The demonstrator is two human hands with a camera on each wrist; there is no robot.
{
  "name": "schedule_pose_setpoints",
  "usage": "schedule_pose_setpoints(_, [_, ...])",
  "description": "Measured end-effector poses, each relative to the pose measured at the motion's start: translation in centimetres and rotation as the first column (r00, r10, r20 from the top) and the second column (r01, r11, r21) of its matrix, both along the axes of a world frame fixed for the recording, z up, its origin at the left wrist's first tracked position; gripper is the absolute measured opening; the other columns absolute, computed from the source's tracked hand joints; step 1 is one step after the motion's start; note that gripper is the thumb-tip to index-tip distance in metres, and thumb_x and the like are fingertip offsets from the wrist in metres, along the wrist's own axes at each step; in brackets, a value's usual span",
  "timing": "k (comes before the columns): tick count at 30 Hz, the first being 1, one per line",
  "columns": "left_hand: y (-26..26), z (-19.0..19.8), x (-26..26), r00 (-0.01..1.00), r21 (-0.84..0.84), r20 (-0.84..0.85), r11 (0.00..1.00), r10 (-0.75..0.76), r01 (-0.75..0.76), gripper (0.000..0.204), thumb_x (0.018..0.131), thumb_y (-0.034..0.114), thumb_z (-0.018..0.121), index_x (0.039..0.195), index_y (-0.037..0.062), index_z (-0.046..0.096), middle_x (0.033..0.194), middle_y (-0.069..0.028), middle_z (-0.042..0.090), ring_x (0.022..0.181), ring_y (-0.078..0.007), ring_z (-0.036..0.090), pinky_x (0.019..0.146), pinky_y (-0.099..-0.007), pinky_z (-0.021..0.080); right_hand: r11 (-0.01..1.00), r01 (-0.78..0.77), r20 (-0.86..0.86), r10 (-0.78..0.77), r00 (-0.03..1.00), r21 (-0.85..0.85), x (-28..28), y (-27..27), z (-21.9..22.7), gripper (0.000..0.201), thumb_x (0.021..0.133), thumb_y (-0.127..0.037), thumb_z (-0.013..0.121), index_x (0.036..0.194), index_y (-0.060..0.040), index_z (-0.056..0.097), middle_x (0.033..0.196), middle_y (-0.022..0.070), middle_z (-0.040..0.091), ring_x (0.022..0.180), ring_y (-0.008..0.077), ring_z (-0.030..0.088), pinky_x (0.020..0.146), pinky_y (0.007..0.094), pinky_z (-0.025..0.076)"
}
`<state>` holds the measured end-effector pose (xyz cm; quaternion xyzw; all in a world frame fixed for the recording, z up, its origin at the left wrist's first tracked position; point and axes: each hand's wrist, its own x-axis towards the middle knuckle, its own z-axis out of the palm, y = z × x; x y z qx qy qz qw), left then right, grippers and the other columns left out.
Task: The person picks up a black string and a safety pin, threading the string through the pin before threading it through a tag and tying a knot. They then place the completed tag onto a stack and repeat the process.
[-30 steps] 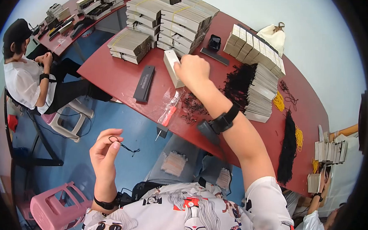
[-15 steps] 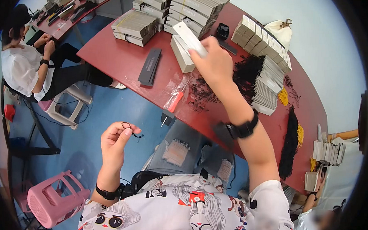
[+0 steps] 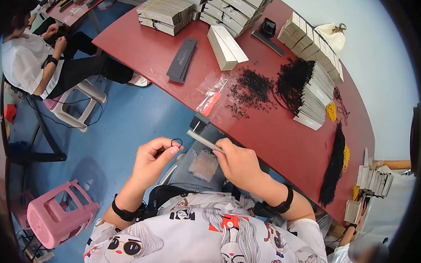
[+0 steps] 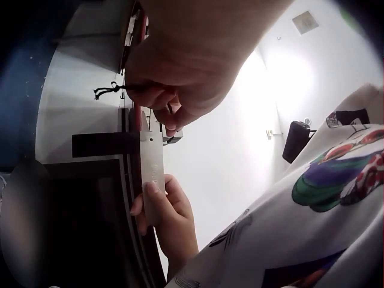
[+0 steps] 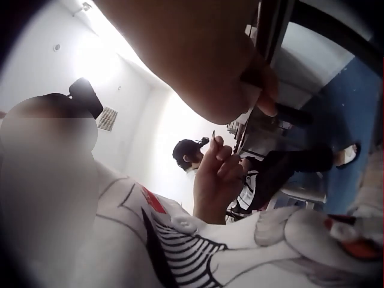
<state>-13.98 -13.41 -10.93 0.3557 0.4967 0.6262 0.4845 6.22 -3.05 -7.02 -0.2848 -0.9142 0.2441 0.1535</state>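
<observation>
In my left hand (image 3: 155,159) a black cord loop (image 3: 176,142) is pinched between thumb and finger, its knotted tail (image 4: 108,90) hanging out behind in the left wrist view. Just to the right, my right hand (image 3: 242,166) grips a long pale hang tag (image 3: 203,141) by one end. The tag's other end, with a small punched hole, points towards the left hand; it is seen edge-on from the head. Beyond it, at the table edge, a red-handled tool (image 3: 208,103) lies under clear tape, its thin metal spike sticking out past a black block (image 3: 201,120).
On the red table (image 3: 143,53) lie a white tag stack (image 3: 222,47), dark tags (image 3: 181,59), loose black cords (image 3: 252,88) and a fanned tag row (image 3: 315,101). Banded tag bundles (image 3: 166,12) stand behind. A seated person (image 3: 30,67) is at left, above a pink stool (image 3: 61,214).
My right hand has lifted a tag off the white stack and brought it down to my lap. My left hand, keeping the cord loop, has moved right and the two are now close together.
</observation>
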Motion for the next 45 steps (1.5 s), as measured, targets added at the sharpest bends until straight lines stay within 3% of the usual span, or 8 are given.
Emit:
schedule_pose_setpoints(11, [3.7, -0.1, -0.1, 0.874, -0.112, -0.466, 0.989, -0.134, 0.093, 0.014, 0.086, 0.011, 0.060, 0.090, -0.0025, 0.062, 0.078, -0.0002, 0.059, 0.070, -0.0055, 0.049, 0.062, -0.0204, 0.040, 0.994, 0.107, 0.076, -0.108, 0.991, 0.018, -0.8, -0.3, -0.9, 0.014, 0.088, -0.015, 0.050, 0.093, -0.0034, 0.044, 0.062, 0.0142, 0.057, 0.053, 0.0321, 0.058, 0.045, 0.0403, 0.045])
schedule_pose_setpoints(18, [6.4, -3.7, -1.3, 0.943, -0.106, 0.304, 0.979, -0.137, 0.176, 0.010, 0.087, 0.015, 0.059, 0.090, 0.0057, 0.063, 0.056, 0.0108, 0.036, 0.047, -0.0004, 0.027, 0.043, -0.0186, 0.021, 0.993, 0.114, 0.005, -0.114, 0.993, -0.011, -0.8, -0.3, -2.4, 0.017, 0.088, -0.015, 0.050, 0.100, -0.0032, 0.044, 0.066, 0.0160, 0.059, 0.055, 0.0337, 0.059, 0.046, 0.0419, 0.046])
schedule_pose_setpoints(25, [6.5, -4.5, 2.2, 0.914, 0.025, -0.325, 0.968, 0.243, -0.249, 0.012, 0.079, 0.002, 0.063, 0.091, 0.0030, 0.060, 0.058, 0.0062, 0.040, 0.052, -0.0027, 0.033, 0.048, -0.0185, 0.028, 0.980, 0.149, -0.037, -0.155, 0.987, -0.131, -0.9, 0.3, -4.1, 0.032, 0.088, -0.014, 0.050, 0.118, -0.0033, 0.043, 0.066, 0.0187, 0.060, 0.060, 0.0365, 0.061, 0.053, 0.0433, 0.047])
schedule_pose_setpoints(32, [6.1, -2.5, 1.2, 0.754, 0.056, -0.626, 0.976, 0.197, -0.209, 0.010, 0.078, 0.006, 0.065, 0.086, 0.0057, 0.060, 0.058, -0.0042, 0.051, 0.049, -0.0118, 0.048, 0.048, -0.0262, 0.039, 0.983, 0.120, -0.067, -0.130, 0.989, -0.137, -0.7, 0.5, -4.3, 0.029, 0.088, -0.014, 0.051, 0.114, -0.0029, 0.046, 0.066, 0.0181, 0.060, 0.060, 0.0356, 0.061, 0.054, 0.0417, 0.048])
schedule_pose_setpoints(34, [6.0, -1.4, 0.8, 0.510, 0.151, -0.840, 0.982, 0.186, -0.109, 0.007, 0.078, 0.011, 0.064, 0.081, 0.0074, 0.058, 0.065, -0.0074, 0.057, 0.054, -0.0222, 0.055, 0.049, -0.0320, 0.043, 0.989, 0.102, -0.091, -0.112, 0.990, -0.104, -0.6, 0.7, -4.6, 0.029, 0.088, -0.015, 0.051, 0.114, -0.0036, 0.045, 0.065, 0.0179, 0.060, 0.058, 0.0349, 0.061, 0.052, 0.0420, 0.048])
schedule_pose_setpoints(37, [6.0, -0.5, 0.2, 0.390, 0.170, -0.905, 0.985, 0.168, -0.032, 0.009, 0.079, 0.013, 0.062, 0.078, 0.0078, 0.055, 0.068, -0.0072, 0.057, 0.060, -0.0265, 0.057, 0.051, -0.0348, 0.043, 0.992, 0.083, -0.108, -0.093, 0.990, -0.094, -0.6, 0.7, -4.6, 0.028, 0.088, -0.016, 0.051, 0.112, -0.0045, 0.045, 0.065, 0.0176, 0.060, 0.056, 0.0341, 0.061, 0.050, 0.0425, 0.048])
schedule_pose_setpoints(44, [5.7, -0.6, -1.2, 0.463, 0.126, -0.883, 0.989, 0.074, 0.083, 0.008, 0.080, 0.011, 0.061, 0.078, 0.0075, 0.055, 0.065, -0.0075, 0.054, 0.056, -0.0225, 0.055, 0.050, -0.0323, 0.042, 0.970, 0.067, -0.105, -0.094, 0.990, -0.235, -0.6, 0.7, -4.2, 0.027, 0.088, -0.019, 0.051, 0.110, -0.0049, 0.047, 0.067, 0.0173, 0.060, 0.058, 0.0356, 0.061, 0.052, 0.0426, 0.048])
schedule_pose_setpoints(45, [5.7, -0.8, -1.5, 0.614, 0.033, -0.787, 0.990, -0.059, 0.138, 0.006, 0.081, 0.010, 0.060, 0.080, 0.0062, 0.055, 0.063, -0.0055, 0.052, 0.055, -0.0169, 0.051, 0.050, -0.0294, 0.040, 0.970, 0.066, -0.106, -0.093, 0.990, -0.235, -0.5, 0.8, -4.3, 0.027, 0.088, -0.019, 0.051, 0.110, -0.0049, 0.047, 0.067, 0.0173, 0.060, 0.058, 0.0356, 0.061, 0.052, 0.0426, 0.048])
